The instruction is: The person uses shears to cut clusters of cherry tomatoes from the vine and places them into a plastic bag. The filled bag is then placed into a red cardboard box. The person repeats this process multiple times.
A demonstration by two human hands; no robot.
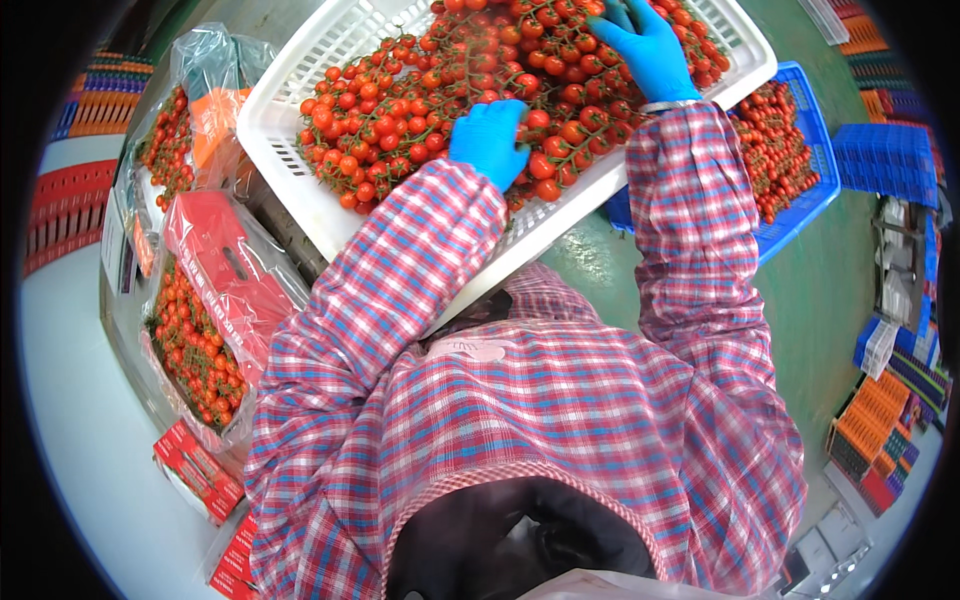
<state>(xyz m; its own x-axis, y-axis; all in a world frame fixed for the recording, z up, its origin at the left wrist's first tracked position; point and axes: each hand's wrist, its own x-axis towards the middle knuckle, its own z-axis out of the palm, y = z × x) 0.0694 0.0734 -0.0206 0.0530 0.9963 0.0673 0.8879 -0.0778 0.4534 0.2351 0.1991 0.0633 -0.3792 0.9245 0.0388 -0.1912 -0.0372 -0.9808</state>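
Observation:
A big white slatted crate (270,110) stands in front of me, heaped with cherry tomatoes on the vine (375,130). Both my hands wear blue gloves and reach into it. My left hand (488,143) rests at the near side of the heap, its fingers bent down among the tomatoes and the thumb to the right. Whatever its fingertips grip is hidden. Farther right and farther away, my right hand (648,50) lies over the vines with fingers stretched and spread; their ends come close to the top edge of the view.
At lower right of the crate sits a blue crate (800,215) of smaller tomatoes. On my left are a red carton (215,240) under clear plastic, bagged tomatoes (195,350) and small red boxes (195,470). Stacked orange crates (870,420) and blue crates (880,165) stand far right.

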